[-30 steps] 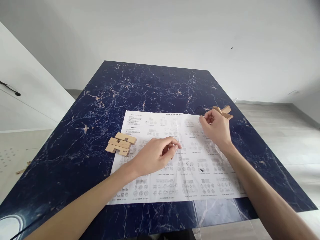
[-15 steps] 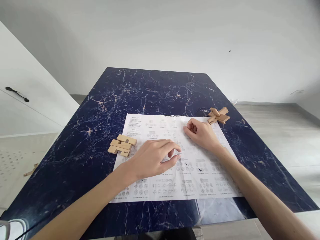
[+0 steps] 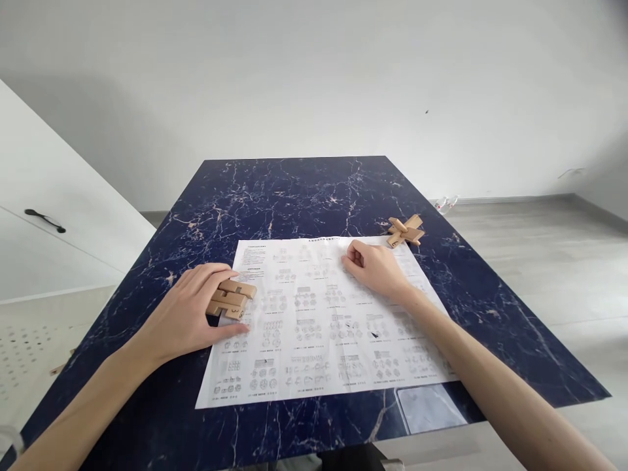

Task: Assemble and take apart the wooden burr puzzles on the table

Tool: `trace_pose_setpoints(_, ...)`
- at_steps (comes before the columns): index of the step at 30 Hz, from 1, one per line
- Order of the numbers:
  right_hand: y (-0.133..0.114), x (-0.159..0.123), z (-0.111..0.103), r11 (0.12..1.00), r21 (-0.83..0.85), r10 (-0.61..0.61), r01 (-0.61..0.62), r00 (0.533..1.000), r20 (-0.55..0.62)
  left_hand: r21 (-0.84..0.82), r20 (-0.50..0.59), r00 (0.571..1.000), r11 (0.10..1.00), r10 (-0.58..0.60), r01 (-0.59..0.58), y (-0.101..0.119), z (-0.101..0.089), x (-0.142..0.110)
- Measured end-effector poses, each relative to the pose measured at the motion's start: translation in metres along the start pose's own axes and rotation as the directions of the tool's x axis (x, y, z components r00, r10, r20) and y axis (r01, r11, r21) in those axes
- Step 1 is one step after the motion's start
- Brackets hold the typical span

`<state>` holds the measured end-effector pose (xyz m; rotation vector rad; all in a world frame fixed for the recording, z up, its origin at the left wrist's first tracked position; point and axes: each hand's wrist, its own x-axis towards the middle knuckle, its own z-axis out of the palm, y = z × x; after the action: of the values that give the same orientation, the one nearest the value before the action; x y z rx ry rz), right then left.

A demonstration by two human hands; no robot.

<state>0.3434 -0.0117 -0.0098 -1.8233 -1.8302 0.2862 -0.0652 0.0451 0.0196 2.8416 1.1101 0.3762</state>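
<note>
My left hand (image 3: pixel 184 314) is spread around a group of notched wooden puzzle pieces (image 3: pixel 233 299) lying side by side over the left edge of the printed sheet (image 3: pixel 284 373). The fingers reach past their far side and the thumb lies on the near side; the palm hides their left end. A "3" is marked on the nearest piece. Curled up, my right hand (image 3: pixel 375 267) rests on the upper right of the sheet, with nothing visible in it. Just beyond it, an interlocked wooden cross of several pieces (image 3: pixel 406 231) sits at the sheet's far right corner.
The dark blue marbled table (image 3: pixel 289 190) stands by a pale wall. A flat glossy rectangle (image 3: pixel 432 409) lies along its near edge. A white cabinet with a black handle (image 3: pixel 45 220) is at the left. Small diagrams cover the creased sheet.
My left hand has moved left from the middle of the sheet and opened around the notched pieces. My right hand has drawn back from the wooden cross onto the sheet.
</note>
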Motion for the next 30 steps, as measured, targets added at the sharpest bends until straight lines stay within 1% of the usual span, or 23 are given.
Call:
trace_pose_setpoints(2, -0.001, 0.0, -0.001, 1.0, 0.0, 0.006, -0.006, 1.0, 0.01, 0.003, 0.023, 0.998, 0.999, -0.053, 0.053, -0.009, -0.001, -0.005)
trace_pose_setpoints(4, -0.001, 0.0, -0.002, 1.0, -0.001, 0.01, -0.01, 1.0, 0.019, -0.007, 0.065, 0.996, 0.998, -0.069, 0.069, -0.015, -0.003, -0.007)
trace_pose_setpoints(7, -0.002, 0.0, -0.002, 1.0, -0.003, 0.009, -0.009, 1.0, 0.023, -0.026, 0.089, 0.993, 0.996, -0.079, 0.081, -0.019, -0.009, -0.008)
trace_pose_setpoints(14, -0.002, 0.0, -0.001, 1.0, 0.003, 0.013, -0.013, 0.999, 0.031, -0.045, 0.125, 0.986, 0.992, -0.109, 0.116, -0.013, -0.017, -0.004)
trace_pose_setpoints(19, -0.002, 0.001, -0.001, 1.0, 0.009, 0.016, -0.017, 0.999, 0.042, -0.041, 0.101, 0.988, 0.991, -0.119, 0.124, -0.007, -0.016, -0.001)
trace_pose_setpoints(25, -0.002, 0.002, 0.0, 1.0, 0.002, 0.02, -0.02, 0.999, 0.026, -0.053, 0.054, 0.993, 0.993, -0.107, 0.11, 0.006, -0.016, 0.008)
trace_pose_setpoints(28, -0.002, 0.002, 0.001, 1.0, -0.001, 0.016, -0.016, 1.0, 0.022, -0.1, 0.031, 0.998, 0.993, -0.06, 0.063, 0.021, -0.016, 0.017)
trace_pose_setpoints(30, -0.002, 0.001, 0.001, 1.0, -0.005, 0.014, -0.014, 1.0, 0.017, -0.131, 0.026, 1.0, 0.991, -0.005, 0.008, 0.035, -0.014, 0.026)
